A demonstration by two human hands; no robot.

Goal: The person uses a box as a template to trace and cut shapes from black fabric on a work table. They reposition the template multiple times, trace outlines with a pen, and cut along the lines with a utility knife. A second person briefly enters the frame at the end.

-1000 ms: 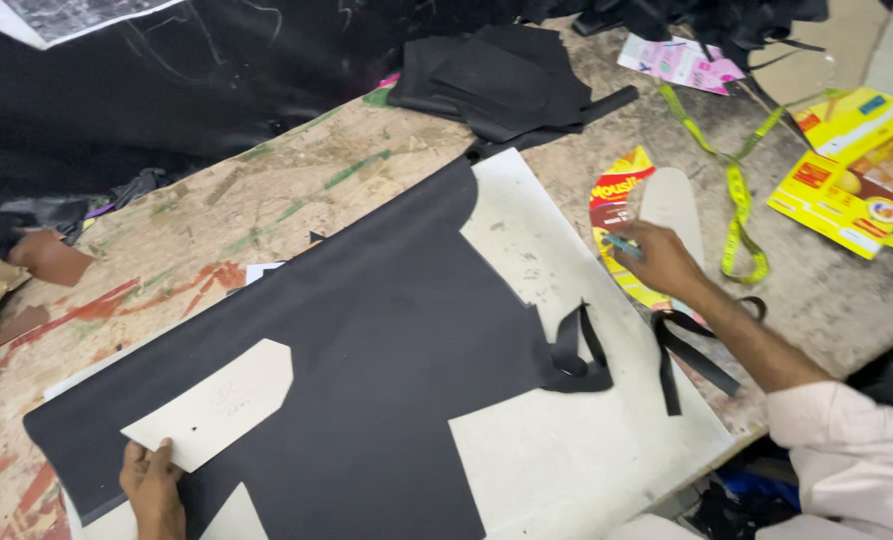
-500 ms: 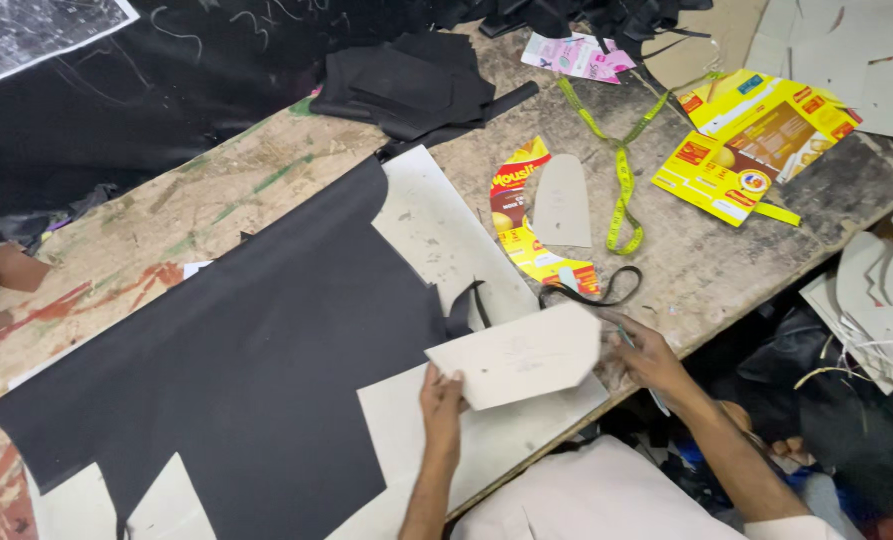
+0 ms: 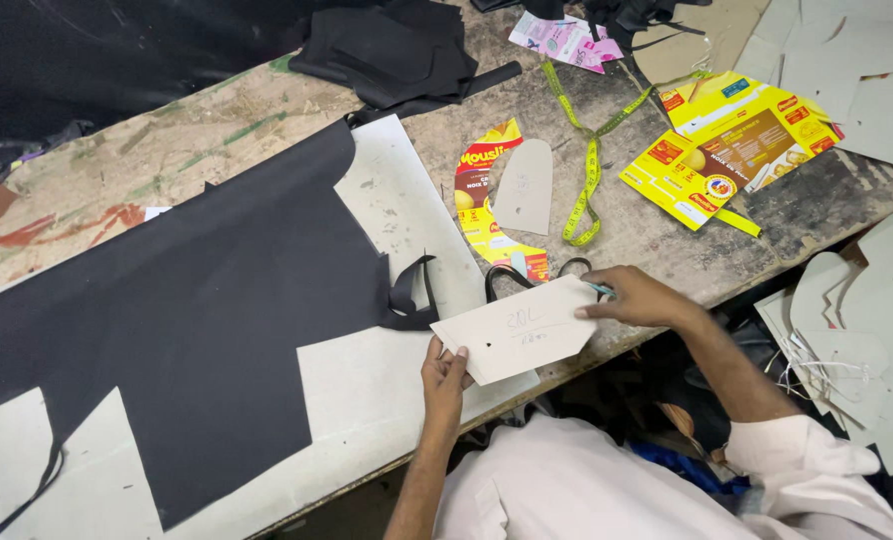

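Both hands — left hand (image 3: 445, 375), right hand (image 3: 635, 298) — grip clamped on a pale card template (image 3: 515, 330).

The left hand (image 3: 445, 378) and the right hand (image 3: 635, 298) hold a pale card piece (image 3: 517, 333) by its two ends, above the edge of a worn table (image 3: 167, 160). The right hand also grips a thin blue pen (image 3: 599, 289). Just behind the card lie black scissors (image 3: 512, 277); a large black fabric (image 3: 197, 310) is spread on white board (image 3: 367, 400) to the left, and a yellow tape (image 3: 587, 160) lies farther back.
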